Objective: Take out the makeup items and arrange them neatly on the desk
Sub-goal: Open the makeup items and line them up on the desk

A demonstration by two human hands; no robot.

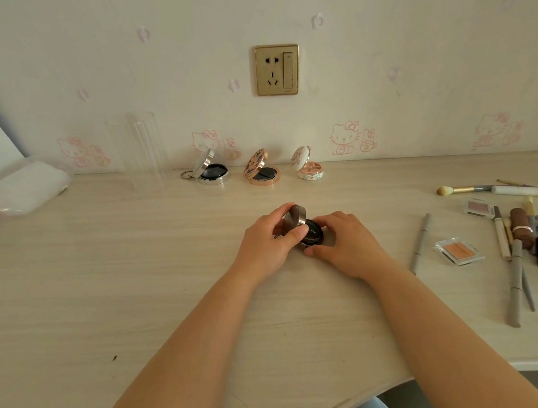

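At the centre of the frame I have a small round brown-lidded compact with a black base (303,228) between both hands on the pale wood-grain desk (104,287). My left hand (266,242) curls round its raised lid, thumb pressed on the lid's near edge and fingers over the top. My right hand (348,242) cups the black base from the right, thumb tucked against its front edge, the base resting on the desk.

Higher in the frame, by the wall, three open compacts stand in a row, well apart from my hands: a silver round compact with a key ring (211,170), a rose-gold compact with a patterned lid (261,172), and a white and pink compact (308,166). Left of them stands a clear plastic cylinder (139,151), and at the far left lies a clear plastic bag (17,190).

Along the right edge lies a loose heap: a gold-handled makeup brush (462,189), a clear square case of peach blush (459,251), grey pencils (420,243), and a brown lipstick tube (521,227).
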